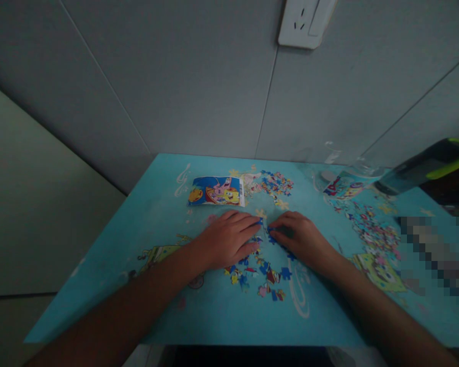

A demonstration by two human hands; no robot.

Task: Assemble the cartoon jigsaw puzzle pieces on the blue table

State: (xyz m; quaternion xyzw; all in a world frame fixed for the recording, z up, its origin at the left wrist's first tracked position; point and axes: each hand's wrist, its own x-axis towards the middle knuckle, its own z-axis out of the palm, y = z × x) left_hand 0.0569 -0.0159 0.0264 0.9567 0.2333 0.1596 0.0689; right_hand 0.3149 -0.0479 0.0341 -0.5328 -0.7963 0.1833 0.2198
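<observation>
Both hands rest palm-down on a turquoise cartoon-print table [145,214]. My left hand [229,238] lies flat with fingers stretched toward the centre, its fingertips on a small blue puzzle piece [259,222]. My right hand [300,238] faces it with fingers curled, pinching blue puzzle pieces [271,233] against the tabletop. Just below the hands lies a loose cluster of blue, yellow and pink puzzle pieces [262,278].
A colourful reference picture card [216,191] lies behind my left hand. More piece piles sit at the back centre [275,184] and along the right [375,232]. A clear bag [340,186] and a dark-and-green object [428,165] are at the back right. A wall socket [304,23] is above.
</observation>
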